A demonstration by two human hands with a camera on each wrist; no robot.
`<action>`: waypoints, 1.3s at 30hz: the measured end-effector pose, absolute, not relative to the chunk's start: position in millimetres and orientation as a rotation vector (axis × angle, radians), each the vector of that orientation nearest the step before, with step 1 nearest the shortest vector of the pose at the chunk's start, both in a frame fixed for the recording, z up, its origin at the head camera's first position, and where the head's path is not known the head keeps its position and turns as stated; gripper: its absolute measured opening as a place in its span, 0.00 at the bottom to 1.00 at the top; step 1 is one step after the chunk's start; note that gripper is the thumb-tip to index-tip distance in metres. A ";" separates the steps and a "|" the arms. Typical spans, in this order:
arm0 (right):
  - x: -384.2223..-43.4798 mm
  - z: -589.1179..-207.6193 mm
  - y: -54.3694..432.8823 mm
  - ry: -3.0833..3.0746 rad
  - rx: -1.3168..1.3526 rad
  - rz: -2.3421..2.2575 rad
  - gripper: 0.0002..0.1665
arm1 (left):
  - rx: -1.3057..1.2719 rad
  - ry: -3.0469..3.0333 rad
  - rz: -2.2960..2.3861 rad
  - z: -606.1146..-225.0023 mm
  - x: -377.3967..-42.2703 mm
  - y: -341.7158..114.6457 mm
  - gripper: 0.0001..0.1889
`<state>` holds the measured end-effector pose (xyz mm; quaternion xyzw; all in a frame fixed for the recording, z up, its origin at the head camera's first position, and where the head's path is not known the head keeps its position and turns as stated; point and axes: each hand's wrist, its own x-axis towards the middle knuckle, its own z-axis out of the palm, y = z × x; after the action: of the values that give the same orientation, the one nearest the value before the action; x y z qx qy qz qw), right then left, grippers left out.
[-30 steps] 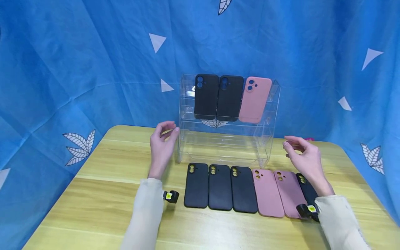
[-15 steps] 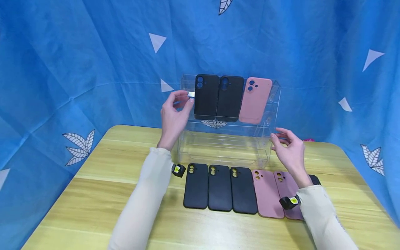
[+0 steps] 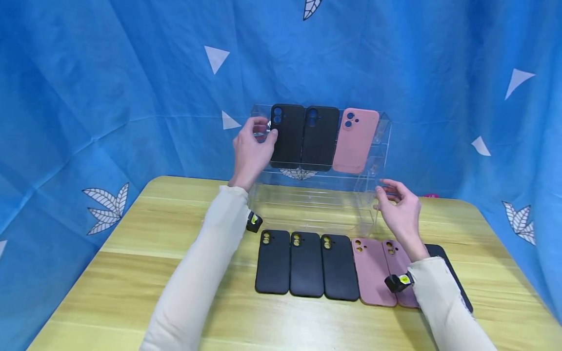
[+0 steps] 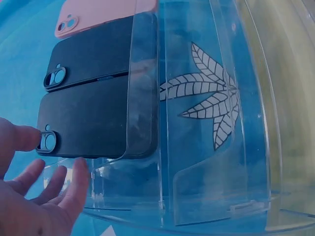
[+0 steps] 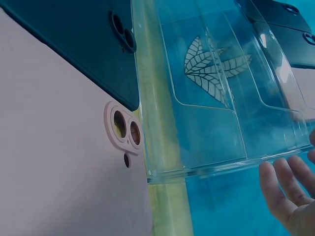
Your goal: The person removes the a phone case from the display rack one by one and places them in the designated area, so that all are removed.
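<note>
My left hand is raised to the top tier of a clear acrylic display rack, beside the leftmost black phone case. In the left wrist view its thumb overlaps the case's corner by the camera opening, and a fingertip is right at the case's side edge. A second black phone case and a pink phone case stand alongside on that tier, the pink one leaning slightly. My right hand holds nothing, its fingers loosely bent at the rack's lower right side.
On the wooden table, a row of phone cases lies in front of the rack: three black ones, two pink ones, and another black one partly under the right forearm. A blue patterned cloth hangs behind.
My left hand has risen from beside the rack's lower left to the leftmost black phone case. My right hand has moved left, closer to the rack's right side.
</note>
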<state>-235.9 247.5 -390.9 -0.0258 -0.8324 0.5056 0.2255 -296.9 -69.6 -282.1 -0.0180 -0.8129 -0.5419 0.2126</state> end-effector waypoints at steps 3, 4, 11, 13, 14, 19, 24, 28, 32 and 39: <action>-235.8 -391.9 247.5 -2.292 -0.062 1.403 0.22 | 0.003 -2.289 -1.485 -281.4 -300.1 -67.2 0.20; -235.9 -392.1 247.5 -2.290 -0.062 1.405 0.22 | 0.019 -2.296 -1.478 -281.3 -300.8 -66.2 0.20; -236.9 -393.1 247.2 -2.282 -0.068 1.420 0.22 | 0.081 -2.304 -1.448 -283.7 -302.2 -59.1 0.20; -236.9 -393.2 246.9 -2.290 -0.065 1.415 0.22 | 0.094 -2.305 -1.417 -284.5 -303.0 -57.8 0.20; -236.9 -393.3 246.7 -2.296 -0.065 1.411 0.22 | 0.099 -2.304 -1.399 -284.6 -303.4 -57.2 0.20; -236.8 -393.8 246.5 -2.304 -0.053 1.414 0.22 | 0.128 -2.310 -1.313 -284.0 -304.2 -54.9 0.20; -236.8 -394.0 247.9 -2.292 -0.049 1.417 0.21 | 0.119 -2.301 -1.301 -283.0 -303.7 -52.9 0.19; -236.7 -394.3 249.6 -2.284 -0.046 1.413 0.22 | 0.084 -2.300 -1.341 -282.4 -303.0 -53.5 0.18; -236.7 -394.8 250.9 -2.281 -0.041 1.409 0.23 | 0.000 -2.289 -1.398 -282.4 -302.4 -56.8 0.17; -236.7 -396.0 252.1 -2.276 -0.041 1.414 0.22 | -0.147 -2.219 -1.514 -287.0 -298.1 -63.4 0.15</action>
<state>-236.7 252.1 -396.0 -0.0149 -0.8268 0.5135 0.2289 -298.1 -63.4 -287.0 -0.0534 -0.8039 -0.5484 0.2239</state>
